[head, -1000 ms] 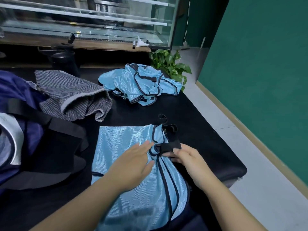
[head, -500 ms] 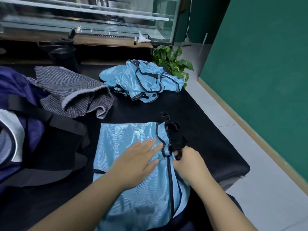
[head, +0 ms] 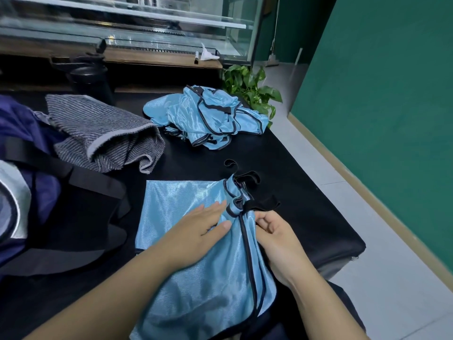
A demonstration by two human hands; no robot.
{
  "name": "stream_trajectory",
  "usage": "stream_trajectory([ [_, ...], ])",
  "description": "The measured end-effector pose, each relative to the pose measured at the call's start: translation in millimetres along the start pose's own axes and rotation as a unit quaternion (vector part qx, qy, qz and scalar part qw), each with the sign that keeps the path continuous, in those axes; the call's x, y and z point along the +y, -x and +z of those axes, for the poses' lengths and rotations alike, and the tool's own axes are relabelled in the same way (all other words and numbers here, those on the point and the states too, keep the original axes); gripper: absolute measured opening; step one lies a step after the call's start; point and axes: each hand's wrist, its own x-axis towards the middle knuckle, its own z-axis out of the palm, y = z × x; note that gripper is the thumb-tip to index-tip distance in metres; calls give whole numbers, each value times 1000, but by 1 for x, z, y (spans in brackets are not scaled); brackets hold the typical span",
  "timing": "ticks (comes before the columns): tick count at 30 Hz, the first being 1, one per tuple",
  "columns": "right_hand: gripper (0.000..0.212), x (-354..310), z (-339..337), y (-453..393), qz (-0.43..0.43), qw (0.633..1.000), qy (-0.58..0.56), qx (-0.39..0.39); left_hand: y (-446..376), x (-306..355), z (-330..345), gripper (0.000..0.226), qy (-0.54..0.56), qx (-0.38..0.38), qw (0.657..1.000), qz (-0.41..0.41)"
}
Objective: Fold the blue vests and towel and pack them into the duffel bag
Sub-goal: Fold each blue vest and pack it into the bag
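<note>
**Blue vest pressed flat on the bench, its edge pinched by the right hand**

A light blue vest with dark piping lies spread on the black bench, close to the person, its near end hanging over the bench edge. The left hand lies on it palm down with fingers straight, its grip released, pressing the cloth near the bunched trim. The right hand sits at the vest's right side, fingers curled, its grip pinching the fabric just beside the dark piping. Black straps of the vest curl on the bench just beyond both hands.

Farther back on the bench lies a crumpled heap of more blue vests, unfolded, well apart from the hands. To its left sits the grey striped towel, loosely doubled over (one pale border shows along its fold). The navy duffel bag fills the left side, its black straps draped across it, and the towel's left end touches it.

Behind the bench stand a dark bottle, a leafy green plant and a glass display case; a green wall runs along the right.
</note>
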Motion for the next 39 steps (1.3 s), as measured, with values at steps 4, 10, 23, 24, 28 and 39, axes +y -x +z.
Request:
stream_trajectory([
  [4,29,1,5,-6,-58,992,112,12,0,-2,0,83,-4,-6,1000,30],
  [10,25,-7,-1,-7,-48,994,103,12,-1,-5,1,54,-22,-15,999,44],
  [23,45,-15,-87,-13,-93,889,446,45,-2,-10,5,48,-139,-53,987,54],
  [24,51,-16,-86,-11,-89,887,452,40,-1,-11,5,50,-155,-54,985,56],
  [28,56,-24,-56,1,-196,861,468,25,-1,-6,7,63,-203,-41,976,68],
  [39,21,-3,-53,-9,-250,792,557,18,0,-4,7,71,-195,-22,979,59],
])
